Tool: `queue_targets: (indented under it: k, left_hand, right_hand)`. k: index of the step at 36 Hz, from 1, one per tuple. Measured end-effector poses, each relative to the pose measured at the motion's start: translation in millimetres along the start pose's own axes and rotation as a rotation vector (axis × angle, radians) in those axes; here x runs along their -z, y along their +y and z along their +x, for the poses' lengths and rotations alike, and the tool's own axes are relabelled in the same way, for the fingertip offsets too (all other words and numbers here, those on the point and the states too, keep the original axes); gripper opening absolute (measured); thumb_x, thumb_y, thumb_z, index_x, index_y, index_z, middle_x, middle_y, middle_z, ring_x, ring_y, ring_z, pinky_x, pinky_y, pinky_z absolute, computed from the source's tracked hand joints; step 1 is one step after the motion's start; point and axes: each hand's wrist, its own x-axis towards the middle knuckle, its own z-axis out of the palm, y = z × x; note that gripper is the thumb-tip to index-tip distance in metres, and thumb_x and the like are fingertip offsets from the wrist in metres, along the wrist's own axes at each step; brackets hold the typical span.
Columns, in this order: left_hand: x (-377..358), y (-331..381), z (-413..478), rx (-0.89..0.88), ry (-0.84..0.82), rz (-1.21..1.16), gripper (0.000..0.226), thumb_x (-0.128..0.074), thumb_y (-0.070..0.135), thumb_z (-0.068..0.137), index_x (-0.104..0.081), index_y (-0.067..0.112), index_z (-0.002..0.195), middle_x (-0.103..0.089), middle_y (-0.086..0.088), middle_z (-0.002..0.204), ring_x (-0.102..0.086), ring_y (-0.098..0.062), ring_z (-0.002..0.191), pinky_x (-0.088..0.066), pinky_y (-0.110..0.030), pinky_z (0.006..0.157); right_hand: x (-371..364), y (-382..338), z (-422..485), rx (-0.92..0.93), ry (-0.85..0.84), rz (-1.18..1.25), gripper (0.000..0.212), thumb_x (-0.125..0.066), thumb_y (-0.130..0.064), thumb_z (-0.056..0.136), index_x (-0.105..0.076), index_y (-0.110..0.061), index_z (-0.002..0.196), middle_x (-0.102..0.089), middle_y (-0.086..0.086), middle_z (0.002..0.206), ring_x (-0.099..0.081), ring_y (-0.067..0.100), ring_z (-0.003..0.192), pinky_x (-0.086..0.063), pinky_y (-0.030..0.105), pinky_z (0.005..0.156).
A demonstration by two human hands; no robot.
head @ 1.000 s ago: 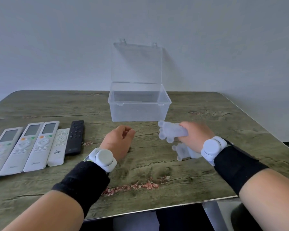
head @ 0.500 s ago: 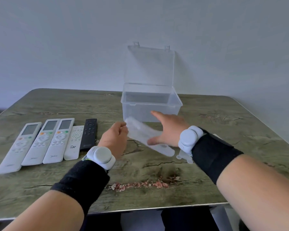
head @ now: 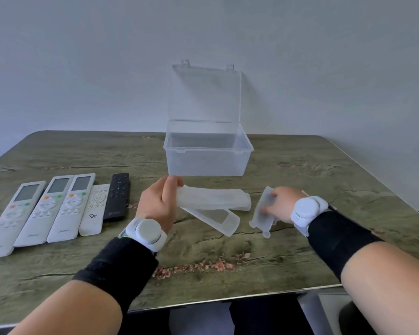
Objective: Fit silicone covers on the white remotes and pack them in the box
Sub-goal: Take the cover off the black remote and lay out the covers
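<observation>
My left hand [head: 159, 204] grips one end of a clear silicone cover [head: 213, 198] held just above the table. A second clear cover [head: 215, 217] lies on the table under it. My right hand [head: 279, 204] holds a third cover [head: 264, 212], with small round feet along its edge, upright on the table. Three large white remotes [head: 42, 210] with screens lie side by side at the left, a smaller white remote [head: 94, 209] beside them. The clear plastic box [head: 207, 157] stands at the back, lid up, with nothing in it.
A black remote [head: 117, 195] lies right of the small white one. The green wood-grain table [head: 228, 267] ends close to me and at the right. A pale wall stands behind the box.
The left hand has taken a cover from the right hand and holds it. The right hand moved back right and grasped another cover. One cover now lies on the table.
</observation>
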Motion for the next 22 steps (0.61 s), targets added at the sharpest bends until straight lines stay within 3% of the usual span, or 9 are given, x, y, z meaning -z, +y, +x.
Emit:
queue_targets:
  k: [3,5,7,9,11,13,15,19,22]
  left_hand:
    - [-2,1,3,-0.025,-0.2,0.271,0.049,-0.033,0.082,0.085,-0.067,0.05,0.097,-0.071,0.018,0.099,-0.065,-0.007,0.096,-0.051,-0.032,0.078]
    - [-9,-1,7,-0.017,-0.4,0.537,0.056,-0.046,0.077,0.086,-0.062,0.045,0.13,-0.059,0.012,0.141,-0.052,-0.019,0.133,-0.043,-0.037,0.106]
    - [-16,-3,9,-0.037,-0.505,0.758,0.065,-0.054,0.069,0.09,-0.049,0.039,0.147,-0.039,0.01,0.16,-0.03,-0.019,0.15,-0.026,-0.041,0.122]
    - [-20,-6,9,-0.065,-0.5,0.804,0.066,-0.056,0.065,0.091,-0.046,0.037,0.15,-0.036,0.009,0.161,-0.025,-0.018,0.151,-0.021,-0.039,0.123]
    - [-26,-7,13,-0.077,-0.483,0.772,0.065,-0.057,0.062,0.093,-0.046,0.034,0.15,-0.038,0.008,0.16,-0.026,-0.018,0.151,-0.019,-0.037,0.123]
    - [-28,-7,18,-0.068,-0.467,0.731,0.065,-0.059,0.06,0.093,-0.046,0.032,0.151,-0.038,0.008,0.161,-0.025,-0.018,0.152,-0.017,-0.035,0.123]
    - [-27,-6,20,-0.066,-0.446,0.713,0.066,-0.06,0.062,0.092,-0.046,0.034,0.15,-0.04,0.009,0.16,-0.027,-0.018,0.151,-0.018,-0.034,0.122]
    - [-15,-3,17,-0.152,-0.303,0.642,0.067,-0.06,0.066,0.088,-0.052,0.034,0.146,-0.048,0.009,0.153,-0.033,-0.021,0.146,-0.025,-0.038,0.12]
    - [-3,3,12,-0.262,-0.279,0.65,0.08,-0.063,0.065,0.086,-0.039,0.032,0.154,-0.04,0.011,0.16,-0.021,-0.017,0.155,-0.018,-0.044,0.126]
  right_hand:
    - [-1,12,5,0.024,0.05,0.063,0.02,-0.059,-0.041,0.068,-0.069,-0.023,0.066,-0.069,-0.008,0.059,-0.067,0.017,0.062,-0.045,0.029,0.063]
    - [-2,17,9,0.046,0.095,0.181,0.01,-0.06,-0.033,0.08,-0.069,-0.029,0.079,-0.07,-0.008,0.08,-0.065,0.019,0.074,-0.046,0.03,0.07]
    - [-3,17,11,0.092,0.203,0.327,0.016,-0.055,-0.022,0.093,-0.067,-0.028,0.101,-0.06,-0.006,0.1,-0.058,0.02,0.086,-0.042,0.029,0.074]
    - [-2,15,6,0.125,0.278,0.479,0.026,-0.053,-0.02,0.094,-0.065,-0.034,0.111,-0.056,-0.012,0.102,-0.06,0.016,0.085,-0.043,0.029,0.073]
    - [0,10,-2,0.162,0.273,0.687,0.03,-0.054,-0.02,0.09,-0.068,-0.041,0.107,-0.065,-0.017,0.083,-0.065,0.011,0.066,-0.049,0.028,0.062]
    - [3,2,-12,0.217,0.261,0.862,0.029,-0.057,-0.022,0.089,-0.07,-0.045,0.103,-0.07,-0.01,0.064,-0.061,0.012,0.047,-0.05,0.026,0.05]
    - [7,-6,-19,0.268,0.236,0.981,0.028,-0.06,-0.025,0.092,-0.068,-0.048,0.105,-0.073,-0.006,0.066,-0.058,0.017,0.044,-0.052,0.027,0.048]
    - [14,-31,-27,0.294,0.115,1.199,0.013,-0.066,-0.019,0.094,-0.074,-0.027,0.101,-0.069,0.002,0.067,-0.055,0.016,0.044,-0.048,0.027,0.045]
    - [16,-58,-29,0.217,-0.048,1.344,0.01,-0.07,-0.016,0.092,-0.07,-0.007,0.095,-0.062,0.011,0.072,-0.055,0.017,0.043,-0.043,0.025,0.04]
